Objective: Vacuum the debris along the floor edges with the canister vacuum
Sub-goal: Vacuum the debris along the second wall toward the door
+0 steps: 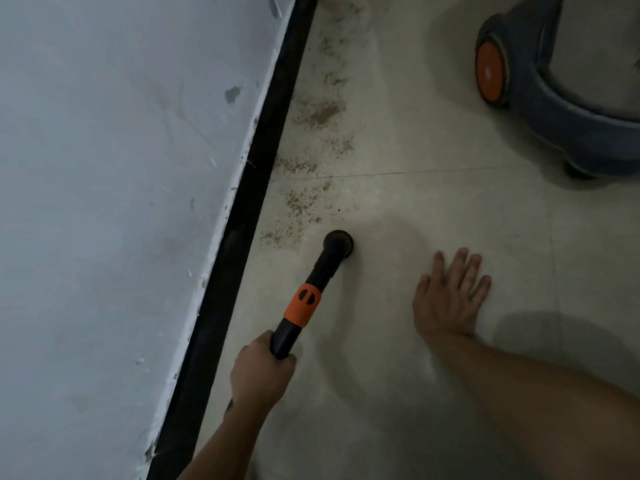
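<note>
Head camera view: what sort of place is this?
Likely an indoor room, perhaps under renovation: a pale tiled floor, a scuffed painted wall with a black skirting strip, and gritty brown debris along that edge. A canister vacuum stands nearby.

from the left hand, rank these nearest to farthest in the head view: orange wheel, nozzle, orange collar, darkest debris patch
1. orange collar, on the wand just ahead of the left hand
2. nozzle, at the wand's far end
3. darkest debris patch, farther along by the baseboard
4. orange wheel, on the canister, upper right
</note>
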{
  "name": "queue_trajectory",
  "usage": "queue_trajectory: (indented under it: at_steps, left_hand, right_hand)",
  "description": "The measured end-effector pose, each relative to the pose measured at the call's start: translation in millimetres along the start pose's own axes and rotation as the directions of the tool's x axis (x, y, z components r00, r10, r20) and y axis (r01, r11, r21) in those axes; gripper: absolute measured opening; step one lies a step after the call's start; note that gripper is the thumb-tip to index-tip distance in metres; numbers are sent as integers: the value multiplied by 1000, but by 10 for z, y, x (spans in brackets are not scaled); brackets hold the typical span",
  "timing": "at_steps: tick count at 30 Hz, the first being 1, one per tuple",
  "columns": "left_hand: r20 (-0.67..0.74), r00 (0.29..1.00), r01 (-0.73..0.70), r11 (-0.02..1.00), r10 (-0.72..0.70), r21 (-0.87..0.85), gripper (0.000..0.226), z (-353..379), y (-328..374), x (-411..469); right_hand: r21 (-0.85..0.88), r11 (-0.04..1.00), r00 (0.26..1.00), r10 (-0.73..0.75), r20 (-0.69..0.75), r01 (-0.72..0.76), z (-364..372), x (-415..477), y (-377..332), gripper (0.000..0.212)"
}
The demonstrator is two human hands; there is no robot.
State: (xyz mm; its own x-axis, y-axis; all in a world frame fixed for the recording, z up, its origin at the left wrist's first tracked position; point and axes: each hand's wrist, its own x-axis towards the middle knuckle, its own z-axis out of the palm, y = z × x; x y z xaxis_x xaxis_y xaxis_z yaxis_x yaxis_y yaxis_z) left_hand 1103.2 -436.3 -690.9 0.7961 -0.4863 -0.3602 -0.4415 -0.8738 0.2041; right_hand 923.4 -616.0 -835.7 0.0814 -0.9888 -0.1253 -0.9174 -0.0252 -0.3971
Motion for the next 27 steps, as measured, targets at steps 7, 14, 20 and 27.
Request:
queue_trajectory:
  at_steps: [7, 14, 20, 27]
  left_hand:
    - [-83, 983, 156, 984, -163, -84, 15, -82, -657, 238]
    - [-98, 982, 138, 968, -162, -210, 17, 4, -947, 505]
    - [-59, 994, 70, 952, -91, -298, 27, -64, -1057, 481]
    - [-67, 998, -3, 942, -21, -336, 34, -328, -964, 981]
  right_hand:
    - [-83, 997, 1000, -10, 19, 11, -66, -46, -15, 66]
    - [-200, 976, 963, -24, 268, 80, -307, -135, -137, 64]
    - [-280, 945, 931, -61, 361, 170, -247, -590, -523, 63]
    - [-228, 952, 920, -110, 376, 207, -147, -449, -714, 57]
